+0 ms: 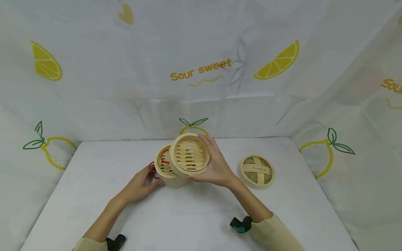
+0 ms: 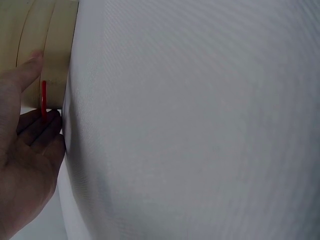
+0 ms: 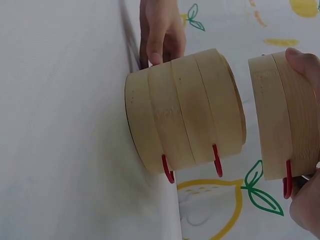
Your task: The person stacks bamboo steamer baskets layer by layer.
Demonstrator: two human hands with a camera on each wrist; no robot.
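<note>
My right hand (image 1: 216,167) grips a round bamboo steamer basket (image 1: 176,166) by its right side, thumb low and fingers at the upper rim. This basket is tilted, its slatted floor facing the head camera. In the right wrist view a gap separates it from the bamboo steamer stack (image 3: 175,115) on the table. My left hand (image 1: 138,186) holds the stack at its left side, thumb on the front wall and fingers near the red loops. Red loop handles (image 3: 217,160) stick out from the stack, and another red loop (image 3: 287,179) hangs from the raised basket.
A bamboo lid (image 1: 257,170) with a crossed strip on top lies on the white table (image 1: 201,223), right of the stack. Behind rises a white cloth backdrop (image 1: 201,42) printed with lemons. Dark straps with small devices (image 1: 241,225) sit at both wrists.
</note>
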